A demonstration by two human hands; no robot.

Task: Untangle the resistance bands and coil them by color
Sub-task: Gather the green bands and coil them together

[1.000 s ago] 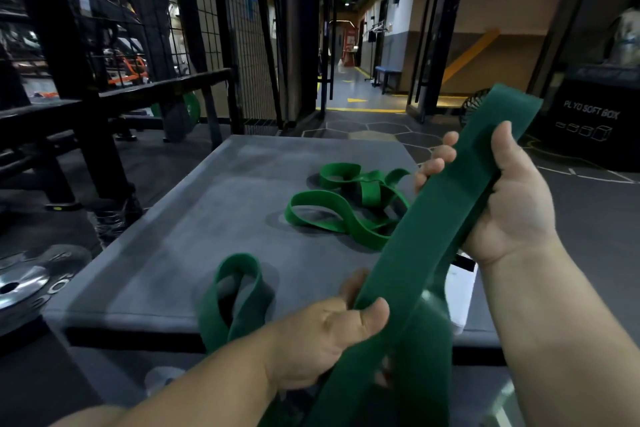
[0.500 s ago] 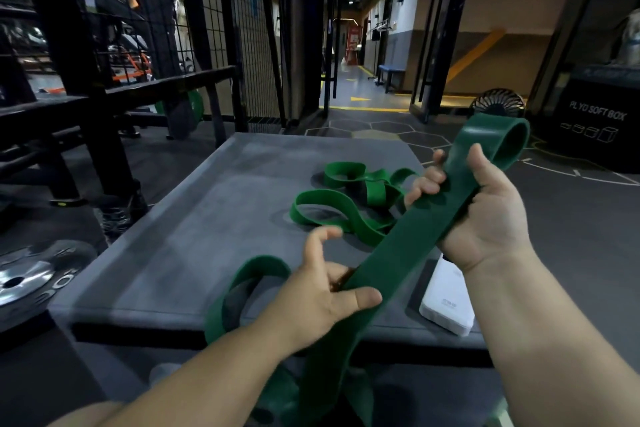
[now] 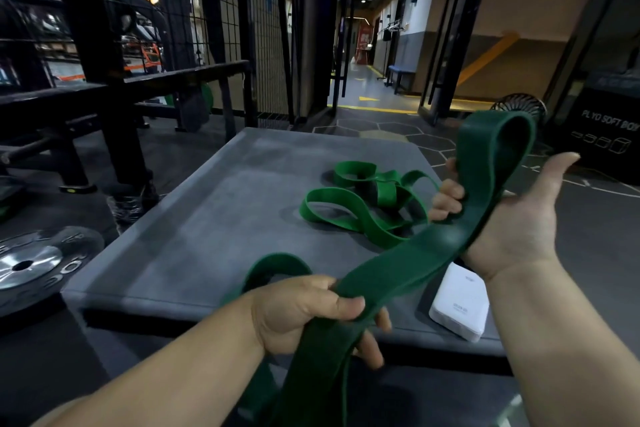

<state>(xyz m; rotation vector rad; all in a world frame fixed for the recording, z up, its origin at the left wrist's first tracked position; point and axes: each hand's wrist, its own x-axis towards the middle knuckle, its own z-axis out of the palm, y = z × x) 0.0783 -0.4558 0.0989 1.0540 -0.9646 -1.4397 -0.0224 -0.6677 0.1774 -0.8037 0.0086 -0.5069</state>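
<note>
Platform (image 3: pixel 207 218), grey, flat top. It carries:
- Narrow band (image 3: pixel 384 192), bright green, lying in a loose tangle of loops right of the middle, toward the far edge.
- White pack (image 3: pixel 460 305), flat, at the near right corner, close to the near edge.
- One loop of the wide band (image 3: pixel 408 263), dark green, resting at the near edge just beyond the left wrist.

Off the platform: weight plate (image 3: pixel 31 267) on the floor to the left; fan (image 3: pixel 519 107) and black box (image 3: pixel 609 135) on the floor at far right.

Change from half a second ago: the left hand (image 3: pixel 301 315), then spread with thumb and forefinger raised, has closed on the wide band. The right thumb, then pressed on the band, is lifted clear and points away. The tangle and the pack lie where they did.

Hands and the wide band: the hands are well apart, joined by a slanting stretch of the band.
- Left hand: over the near edge, fist wrapped round the band, thumb across its top. Below the fist the band hangs down past the platform's front.
- Right hand (image 3: pixel 512 218): higher, over the right edge, palm up. The band lies across the palm with the fingers (image 3: pixel 446 198) curled over its far side. Beyond them it rises in an upright loop.

The narrow band lies between the hands and beyond them, touching neither.
</note>
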